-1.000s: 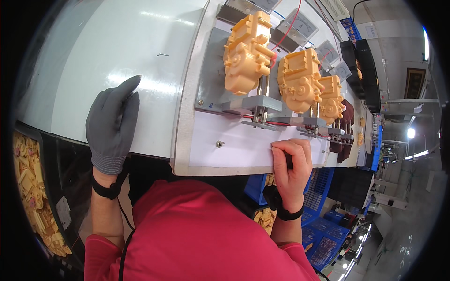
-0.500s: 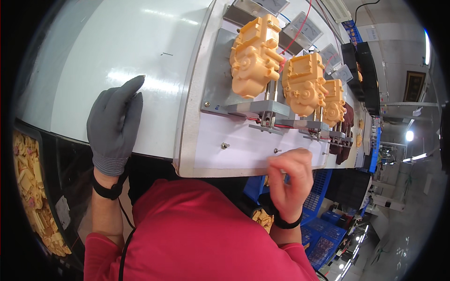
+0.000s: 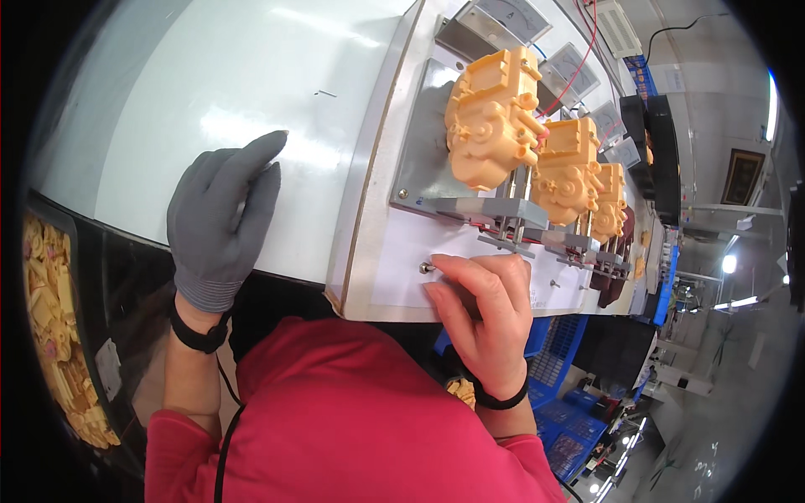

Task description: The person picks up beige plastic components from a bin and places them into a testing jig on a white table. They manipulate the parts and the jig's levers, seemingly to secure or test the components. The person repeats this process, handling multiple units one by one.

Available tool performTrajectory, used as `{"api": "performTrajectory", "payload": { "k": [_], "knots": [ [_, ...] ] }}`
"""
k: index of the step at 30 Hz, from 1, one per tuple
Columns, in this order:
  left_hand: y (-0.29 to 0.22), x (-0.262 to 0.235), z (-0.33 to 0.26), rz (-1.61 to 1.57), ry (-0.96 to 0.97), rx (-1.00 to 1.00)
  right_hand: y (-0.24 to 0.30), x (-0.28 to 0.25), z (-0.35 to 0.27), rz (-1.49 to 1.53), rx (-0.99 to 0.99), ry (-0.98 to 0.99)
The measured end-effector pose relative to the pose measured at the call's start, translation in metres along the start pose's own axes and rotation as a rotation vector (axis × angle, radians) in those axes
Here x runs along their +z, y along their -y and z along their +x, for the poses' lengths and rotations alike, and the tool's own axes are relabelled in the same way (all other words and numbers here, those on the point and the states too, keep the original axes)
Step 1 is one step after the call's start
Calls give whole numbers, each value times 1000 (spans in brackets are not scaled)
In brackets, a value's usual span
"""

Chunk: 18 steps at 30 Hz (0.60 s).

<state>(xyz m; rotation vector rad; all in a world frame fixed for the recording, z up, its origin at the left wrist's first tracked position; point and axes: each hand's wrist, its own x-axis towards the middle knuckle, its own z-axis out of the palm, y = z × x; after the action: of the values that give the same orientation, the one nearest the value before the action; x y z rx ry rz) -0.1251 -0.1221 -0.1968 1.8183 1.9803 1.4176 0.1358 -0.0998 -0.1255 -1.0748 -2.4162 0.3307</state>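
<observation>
My left hand [image 3: 218, 222], in a grey glove, is open over the white tabletop [image 3: 151, 109], fingers stretched out and holding nothing. My bare right hand [image 3: 490, 323] is at the front of the white board [image 3: 377, 281], thumb and index finger apart. The index fingertip is at a small metal toggle switch [image 3: 426, 268], seemingly touching it. Beyond this hand, an orange-yellow plastic housing [image 3: 493, 117] stands upright on a grey fixture [image 3: 482, 208] with metal pins. Two similar housings, a middle one [image 3: 563, 180] and a far one [image 3: 610, 205], stand in a row to its right.
Panel meters [image 3: 503, 23] with red and blue wires line the back of the board. A short metal pin [image 3: 325, 93] lies on the tabletop. A black bin [image 3: 54, 327] of yellow parts stands at lower left; blue crates [image 3: 566, 427] are at lower right.
My right hand has moved left to the nearest toggle switch, its curled fingers opening out. My left hand stays nearly in place, while the whole view has shifted slightly.
</observation>
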Motion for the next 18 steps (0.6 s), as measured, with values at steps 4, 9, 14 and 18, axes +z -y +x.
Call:
{"api": "performTrajectory", "payload": {
  "k": [4, 9, 14, 18],
  "knots": [
    [2, 0, 0, 19, -7, 28, -1, 3, 0, -15, 7, -8],
    [2, -1, 0, 26, -14, 43, 2, 6, 1, -22, 17, -6],
    [2, -2, 0, 36, -9, 51, 1, 8, 0, -7, 34, -19],
    [2, -1, 1, 45, -21, 74, 1, 10, 0, 2, 29, -38]
  ]
}}
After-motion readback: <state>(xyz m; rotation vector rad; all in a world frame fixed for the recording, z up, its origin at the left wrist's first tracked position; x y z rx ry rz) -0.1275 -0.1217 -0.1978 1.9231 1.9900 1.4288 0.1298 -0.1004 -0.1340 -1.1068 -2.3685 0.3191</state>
